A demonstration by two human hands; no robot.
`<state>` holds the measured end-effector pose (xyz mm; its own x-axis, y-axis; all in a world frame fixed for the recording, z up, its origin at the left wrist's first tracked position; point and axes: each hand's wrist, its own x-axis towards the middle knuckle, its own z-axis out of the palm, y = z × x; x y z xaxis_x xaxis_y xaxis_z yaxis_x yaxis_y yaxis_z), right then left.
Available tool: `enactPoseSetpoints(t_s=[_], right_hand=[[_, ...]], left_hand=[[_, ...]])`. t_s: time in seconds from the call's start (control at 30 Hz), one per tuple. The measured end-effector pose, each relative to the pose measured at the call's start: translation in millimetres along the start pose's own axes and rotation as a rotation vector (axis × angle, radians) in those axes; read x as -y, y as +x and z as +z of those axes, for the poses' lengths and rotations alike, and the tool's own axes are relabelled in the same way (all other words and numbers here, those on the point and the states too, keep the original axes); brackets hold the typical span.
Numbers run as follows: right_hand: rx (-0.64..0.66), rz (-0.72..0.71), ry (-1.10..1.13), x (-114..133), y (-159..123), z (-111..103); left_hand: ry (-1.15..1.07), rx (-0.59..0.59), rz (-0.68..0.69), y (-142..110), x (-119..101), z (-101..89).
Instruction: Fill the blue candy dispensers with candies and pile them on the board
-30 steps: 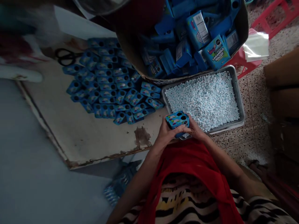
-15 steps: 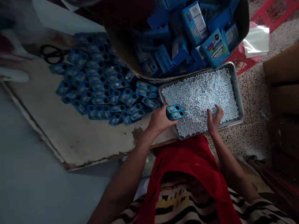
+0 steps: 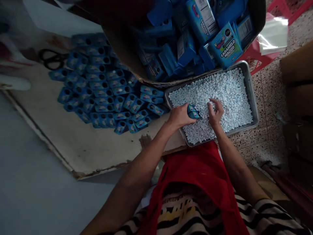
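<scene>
My left hand (image 3: pixel 181 116) is wrapped around two small blue candy boxes (image 3: pixel 193 112), held side by side over the left part of a metal tray (image 3: pixel 255 114). The boxes tilt toward the right, and their top ends face my other hand. Small round white and pale blue candies (image 3: pixel 230 88) fill the tray. Just right of the boxes is my right hand (image 3: pixel 215 112), low over the candies, with its thumb and fingers curled together around a few of them. How many candies lie in it is hidden.
Many blue boxes with round holes in their tops (image 3: pixel 102 93) stand packed on the table (image 3: pixel 105 147) at left, near black scissors (image 3: pixel 52 59). A large carton (image 3: pixel 137 73) of blue boxes (image 3: pixel 225 45) sits behind the tray. A red stool (image 3: pixel 260 60) bears clear plastic sheets (image 3: pixel 274 36).
My left hand has moved right with the two boxes, which now tilt more toward the candies. The right hand has come left and up toward them, its fingers drawing closer together.
</scene>
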<state>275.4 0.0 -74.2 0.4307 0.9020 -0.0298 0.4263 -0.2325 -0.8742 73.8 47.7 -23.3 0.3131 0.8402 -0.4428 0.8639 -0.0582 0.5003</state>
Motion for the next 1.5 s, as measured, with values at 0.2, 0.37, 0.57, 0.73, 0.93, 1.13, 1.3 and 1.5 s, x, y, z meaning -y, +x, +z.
enactPoseSetpoints(t_s=[0.2,0.37,0.57,0.73,0.93,1.13,1.3,1.5], right_hand=[[0.155,0.201,0.347,17,10,8],[0.155,0.134,0.475,49,9,-9],[0.064,-0.058,0.239,95,2,-35],[0.001,-0.028,0.225,101,-4,-38],[0.239,-0.083,0.321,103,-17,-36],[0.004,-0.029,0.297,82,-16,-51],[-0.085,-0.067,-0.135,12,39,-69],[0.124,-0.23,-0.522,-29,119,-43]], left_hand=[[0.009,0.018,0.132,16,-13,-5.3],[-0.105,-0.004,0.25,13,-23,-13.1],[-0.294,-0.147,0.367,9,-39,-14.2],[-0.339,-0.161,0.369,7,-37,-18.9],[-0.359,-0.173,0.328,3,-21,-20.4],[-0.394,-0.194,0.313,-7,-13,-18.2],[-0.422,-0.142,0.276,-17,4,-23.4],[-0.489,-0.134,0.247,-30,22,-22.5]])
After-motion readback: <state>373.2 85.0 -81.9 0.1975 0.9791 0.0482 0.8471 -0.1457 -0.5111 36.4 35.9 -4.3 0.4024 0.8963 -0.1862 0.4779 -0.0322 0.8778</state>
